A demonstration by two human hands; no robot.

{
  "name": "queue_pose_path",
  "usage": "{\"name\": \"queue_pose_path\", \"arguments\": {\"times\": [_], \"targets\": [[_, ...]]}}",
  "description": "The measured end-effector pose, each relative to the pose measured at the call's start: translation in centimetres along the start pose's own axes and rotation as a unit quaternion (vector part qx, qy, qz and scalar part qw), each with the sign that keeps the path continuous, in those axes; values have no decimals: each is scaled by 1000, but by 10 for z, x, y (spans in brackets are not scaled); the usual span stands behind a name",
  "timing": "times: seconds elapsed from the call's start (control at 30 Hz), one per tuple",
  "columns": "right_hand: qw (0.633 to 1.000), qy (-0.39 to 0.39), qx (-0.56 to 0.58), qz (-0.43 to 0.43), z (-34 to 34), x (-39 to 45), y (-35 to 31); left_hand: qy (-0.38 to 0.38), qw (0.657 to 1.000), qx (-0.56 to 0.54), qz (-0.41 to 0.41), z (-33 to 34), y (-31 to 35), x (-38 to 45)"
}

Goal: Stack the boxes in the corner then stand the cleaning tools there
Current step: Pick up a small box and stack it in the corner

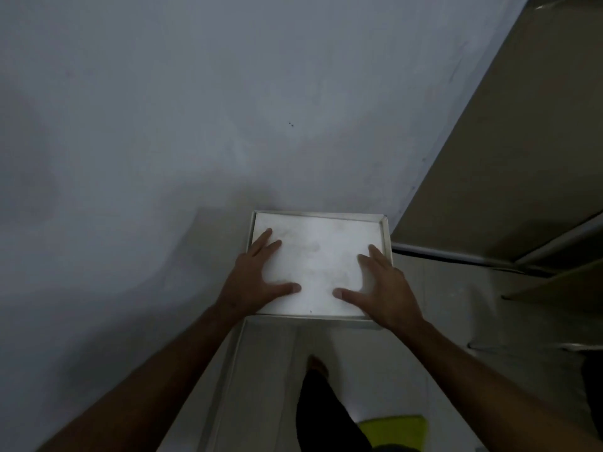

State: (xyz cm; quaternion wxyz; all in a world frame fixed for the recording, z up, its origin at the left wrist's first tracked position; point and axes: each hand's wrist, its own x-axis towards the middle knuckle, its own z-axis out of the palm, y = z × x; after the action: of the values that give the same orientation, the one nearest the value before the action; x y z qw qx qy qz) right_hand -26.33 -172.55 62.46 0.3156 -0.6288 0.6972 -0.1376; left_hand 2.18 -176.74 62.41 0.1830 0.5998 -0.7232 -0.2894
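A white box [321, 243] stands in the corner where the grey wall meets a brown panel. I look straight down on its flat top, which has a thin raised rim. My left hand [257, 275] lies flat on the left part of the top, fingers straight and thumb spread toward the middle. On the right part, my right hand [375, 285] presses flat in the same way. What is under the box is hidden. No cleaning tools are in view.
The grey wall [163, 141] fills the left and top. A brown door or cabinet panel [509, 158] stands at the right, with a pale frame [456, 254] at its foot. Below are the pale floor [267, 370], my dark-trousered leg [323, 402] and a yellow-green object [394, 432].
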Motion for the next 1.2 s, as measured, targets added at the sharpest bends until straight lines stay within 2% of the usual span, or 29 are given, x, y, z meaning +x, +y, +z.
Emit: {"name": "queue_pose_path", "arguments": {"times": [0.27,0.63,0.83,1.2], "targets": [[1000,-8,3,16,58,137,5,-23,1000,17,-6,23,-85,128],[997,-1,37,65,171,297,51,-32,999,27,0,101,-218,272],[997,3,36,61,224,364,74,-32,999,29,-1,138,-279,322],[998,4,29,58,265,422,89,-59,998,16,-17,166,-333,367]]}}
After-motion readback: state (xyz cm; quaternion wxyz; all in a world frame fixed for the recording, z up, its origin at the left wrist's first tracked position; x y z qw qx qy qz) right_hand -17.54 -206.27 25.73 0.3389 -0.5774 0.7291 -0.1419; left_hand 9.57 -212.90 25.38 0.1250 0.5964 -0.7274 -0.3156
